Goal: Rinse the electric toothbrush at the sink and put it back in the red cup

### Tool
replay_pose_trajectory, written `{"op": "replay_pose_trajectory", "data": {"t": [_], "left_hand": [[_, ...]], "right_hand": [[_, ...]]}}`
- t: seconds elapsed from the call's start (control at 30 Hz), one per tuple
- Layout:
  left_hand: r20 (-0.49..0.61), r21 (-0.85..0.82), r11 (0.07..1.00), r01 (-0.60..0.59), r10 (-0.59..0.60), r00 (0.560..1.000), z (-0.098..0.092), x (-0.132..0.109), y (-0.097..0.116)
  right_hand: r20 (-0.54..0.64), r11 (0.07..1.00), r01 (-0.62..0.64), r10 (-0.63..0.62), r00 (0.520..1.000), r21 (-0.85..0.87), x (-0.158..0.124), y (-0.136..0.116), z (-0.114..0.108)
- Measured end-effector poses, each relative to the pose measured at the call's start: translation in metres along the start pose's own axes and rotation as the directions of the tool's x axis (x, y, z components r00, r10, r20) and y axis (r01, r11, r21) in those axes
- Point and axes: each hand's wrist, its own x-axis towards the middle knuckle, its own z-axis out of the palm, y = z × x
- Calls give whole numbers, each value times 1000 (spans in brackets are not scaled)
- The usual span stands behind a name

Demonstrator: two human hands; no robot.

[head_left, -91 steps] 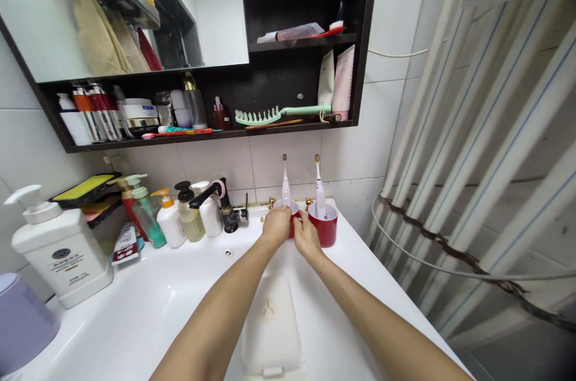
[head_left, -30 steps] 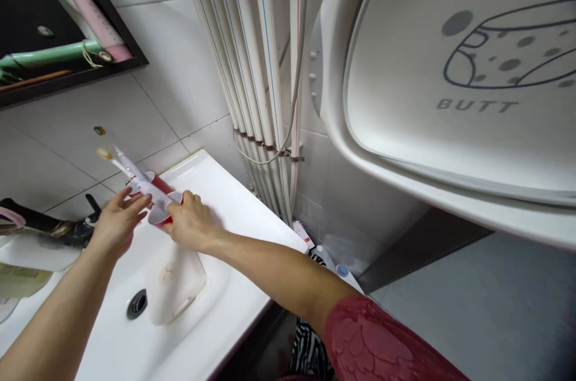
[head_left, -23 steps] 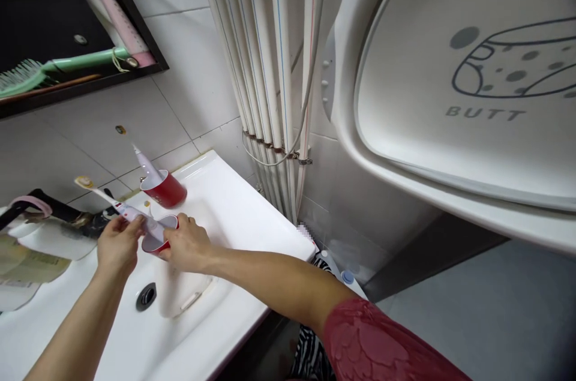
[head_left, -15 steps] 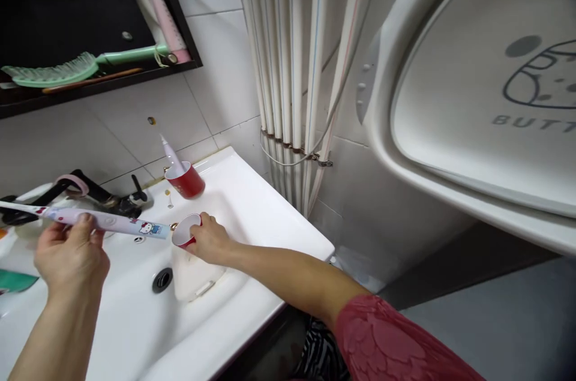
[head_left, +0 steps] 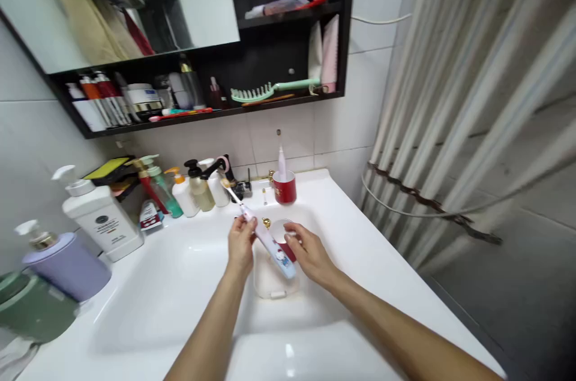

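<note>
1. Pinching a pale pink-and-blue electric toothbrush (head_left: 270, 242) between thumb and fingers, the left hand (head_left: 242, 248) is in front of the black faucet (head_left: 242, 190).
2. The toothbrush lies aslant: its bristled head points up and left toward the faucet, partly overlapping it in this view, while the cartoon-printed base points down and right, away from it.
3. To the front and right of the faucet, the right hand (head_left: 311, 254) has its fingers bent narrowly on the rim of the near red cup (head_left: 279, 230), whose white inside shows. The toothbrush handle crosses in front of this cup; I cannot tell whether they touch.
4. In front of the faucet, a white plastic box (head_left: 270, 283) lies in the white sink (head_left: 180, 291), partly behind the toothbrush and the near red cup. The cup's bottom is hidden.
5. Just right of the faucet, on the sink's back ledge, the far red cup (head_left: 285, 191) stands upright with a second electric toothbrush (head_left: 282, 164) in it, head up.
6. Left of the faucet, a row of pump bottles includes one with a black top (head_left: 201, 192) and one with an orange top (head_left: 185, 198).
7. Farther left of the faucet stand a large white pump bottle (head_left: 105, 222) and a purple pump bottle (head_left: 72, 268).
8. Above the faucet, a dark wall cabinet (head_left: 270, 57) holds a green hairbrush (head_left: 294, 86).
9. Well right of the faucet, pale pipes (head_left: 450, 147) run along the wall.
</note>
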Motion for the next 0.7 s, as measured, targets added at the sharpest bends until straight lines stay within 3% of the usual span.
{"op": "replay_pose_trajectory", "data": {"t": [0.07, 0.13, 0.3, 0.37, 0.5, 0.53, 0.63, 0.7], "left_hand": [[82, -21, 999, 40, -38, 996, 0, -1, -5], [130, -52, 996, 68, -60, 990, 0, 1, -7], [17, -166, 979, 121, -120, 993, -11, 16, -6], [-25, -199, 970, 138, -146, 989, -16, 22, -6], [-23, -264, 955, 132, -144, 989, -20, 25, -7], [-32, -276, 953, 127, -141, 990, -20, 25, -8], [-79, -300, 947, 119, -149, 986, -18, 23, -8], [-87, -320, 941, 114, -149, 985, -17, 23, -7]], "right_hand": [[142, 985, -52, 28, 989, 167, -3, -7, 4], [297, 934, -186, 92, 950, 306, -6, -12, 9], [533, 826, -423, 183, 826, 371, -11, -13, 19], [523, 856, -410, 204, 827, 314, -10, -11, 21], [325, 970, -216, 169, 930, 112, -9, -8, 25], [330, 972, -212, 167, 929, 104, -9, -9, 25], [468, 929, -328, 216, 857, 172, -11, -13, 26], [473, 924, -330, 207, 856, 192, -11, -15, 25]]}}
